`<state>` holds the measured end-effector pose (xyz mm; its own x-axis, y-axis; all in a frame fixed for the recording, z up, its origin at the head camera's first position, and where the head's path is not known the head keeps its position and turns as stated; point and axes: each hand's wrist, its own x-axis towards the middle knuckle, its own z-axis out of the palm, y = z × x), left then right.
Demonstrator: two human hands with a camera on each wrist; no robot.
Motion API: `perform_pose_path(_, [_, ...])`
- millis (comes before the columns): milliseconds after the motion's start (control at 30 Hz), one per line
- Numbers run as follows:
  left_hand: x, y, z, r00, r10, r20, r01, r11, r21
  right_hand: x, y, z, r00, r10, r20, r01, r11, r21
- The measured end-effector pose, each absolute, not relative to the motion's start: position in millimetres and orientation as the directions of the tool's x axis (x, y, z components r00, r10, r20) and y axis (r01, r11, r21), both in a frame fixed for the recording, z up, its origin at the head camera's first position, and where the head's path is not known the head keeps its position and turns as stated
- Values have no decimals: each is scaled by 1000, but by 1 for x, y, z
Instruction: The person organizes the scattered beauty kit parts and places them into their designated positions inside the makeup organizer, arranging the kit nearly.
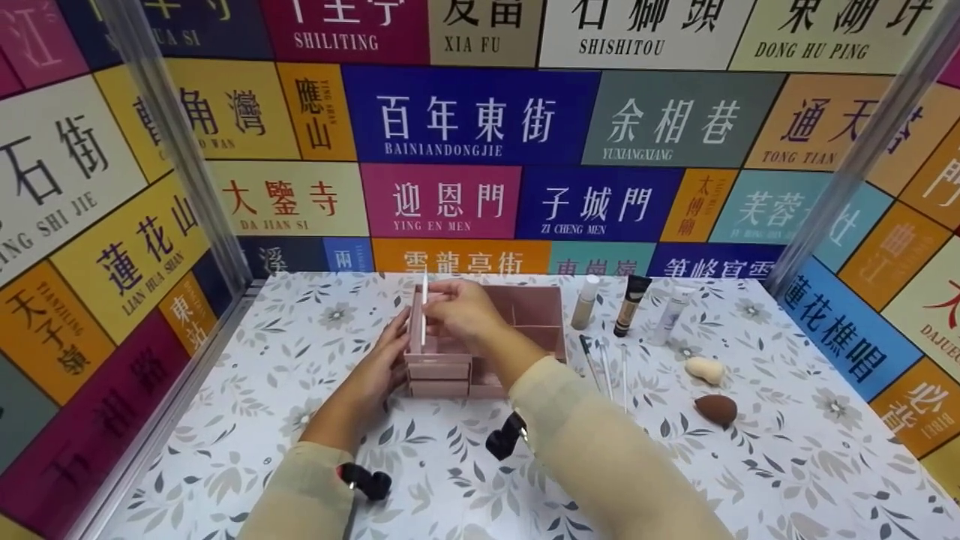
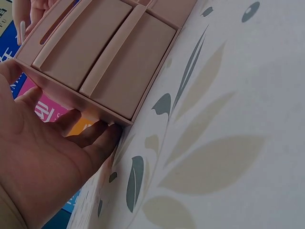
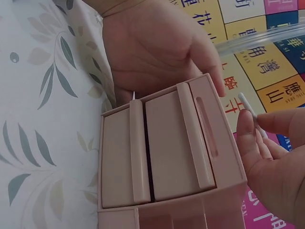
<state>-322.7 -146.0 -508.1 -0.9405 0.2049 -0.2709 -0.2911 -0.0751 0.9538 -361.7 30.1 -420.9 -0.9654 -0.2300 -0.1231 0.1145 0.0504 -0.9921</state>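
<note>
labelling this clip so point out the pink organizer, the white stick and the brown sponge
pink organizer (image 2: pixel 138 62): left wrist view, front of its lower drawer
white stick (image 3: pixel 246 103): right wrist view, near its exposed end
brown sponge (image 1: pixel 716 409): head view, middle of its body

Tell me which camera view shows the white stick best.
The head view, because the white stick in the right hand shows along most of its length there. The right wrist view shows a shorter, partly hidden stretch; the left wrist view, only a small bit near the edge.
</note>
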Motion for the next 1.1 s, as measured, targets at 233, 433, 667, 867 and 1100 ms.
perform_pose_path(233, [-323, -147, -510, -952, 225, -210, -237, -102, 966, -364, 18, -429, -978, -193, -77, 46, 164, -985])
perform_pose_path(433, [-323, -148, -509, -954, 220, -206, -228, -82, 970, -362, 12, -430, -979, -171, -108, 50, 312, -949])
perform_pose_path(667, [-321, -146, -509, -948, 228, -221, -247, -89, 965, -365, 11, -431, -977, -179, -117, 35, 407, -913])
perform_pose_path(867, [-322, -146, -509, -949, 221, -225, -251, -97, 963, -364, 11, -429, -973, -176, -147, 67, 395, -916])
perform_pose_path(1100, [-324, -146, -509, -951, 211, -226, -248, -83, 965, -362, 13, -431, -979, -177, -105, 36, 354, -934])
